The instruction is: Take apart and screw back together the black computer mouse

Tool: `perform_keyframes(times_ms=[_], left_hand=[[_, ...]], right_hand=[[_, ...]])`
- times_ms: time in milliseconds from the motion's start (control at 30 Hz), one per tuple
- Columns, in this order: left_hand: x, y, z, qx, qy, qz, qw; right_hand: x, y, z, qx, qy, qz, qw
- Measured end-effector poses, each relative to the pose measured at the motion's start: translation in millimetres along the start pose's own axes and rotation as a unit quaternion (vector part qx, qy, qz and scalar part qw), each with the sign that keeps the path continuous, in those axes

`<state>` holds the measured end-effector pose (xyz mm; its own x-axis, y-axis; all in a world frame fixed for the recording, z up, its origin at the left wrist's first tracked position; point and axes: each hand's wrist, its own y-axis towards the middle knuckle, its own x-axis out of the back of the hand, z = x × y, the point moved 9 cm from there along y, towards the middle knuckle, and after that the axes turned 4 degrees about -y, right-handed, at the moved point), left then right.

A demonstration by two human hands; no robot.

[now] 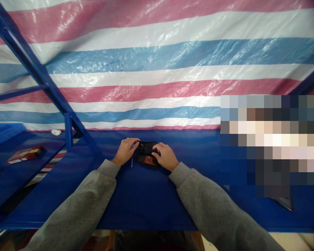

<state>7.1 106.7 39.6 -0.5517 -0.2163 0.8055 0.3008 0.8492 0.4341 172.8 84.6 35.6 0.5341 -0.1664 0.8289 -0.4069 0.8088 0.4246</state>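
Observation:
A small black device (146,153) with an orange-red part showing at its near side lies on the blue table (146,198). My right hand (165,156) rests on its right side, fingers curled over it. My left hand (126,150) is closed at its left edge, pinching a thin screwdriver (132,158) whose metal shaft points down toward me. Grey sleeves cover both my arms.
A striped red, white and blue tarp hangs behind the table. A blue metal frame (68,134) stands at the left, with a lower shelf holding a red and white box (24,155) and a white scrap (55,132). A dark flat object (284,203) lies at the right.

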Motion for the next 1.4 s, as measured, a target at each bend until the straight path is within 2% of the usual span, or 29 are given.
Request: perform_keyframes(times_ms=[167, 267, 433, 567, 1100, 1400], left_hand=[[1.8, 0.2, -3.8, -0.018, -0.014, -0.01, 1.0], [8.8, -2.0, -16.5, -0.055, -0.023, -0.023, 0.998], [6.8, -9.2, -45.6, -0.153, -0.028, 0.03, 0.987], [1.1, -12.8, -54.1, -0.196, -0.025, 0.057, 0.979], [-5.0, -13.3, -51.8, -0.196, -0.012, 0.07, 0.978], [1.7, -10.5, -52.2, -0.201, -0.03, 0.029, 0.979]], right_hand=[[-3.4, 1.3, -4.0, -0.005, 0.0, -0.01, 1.0], [-1.2, 1.4, -3.1, -0.004, 0.002, -0.018, 1.0], [8.6, -0.9, 3.4, 0.002, 0.013, -0.029, 0.999], [4.5, -2.7, 12.9, 0.032, -0.001, 0.015, 0.999], [1.2, -4.4, 13.0, 0.049, -0.038, 0.036, 0.997], [15.1, -4.8, 19.2, 0.091, 0.018, -0.048, 0.995]])
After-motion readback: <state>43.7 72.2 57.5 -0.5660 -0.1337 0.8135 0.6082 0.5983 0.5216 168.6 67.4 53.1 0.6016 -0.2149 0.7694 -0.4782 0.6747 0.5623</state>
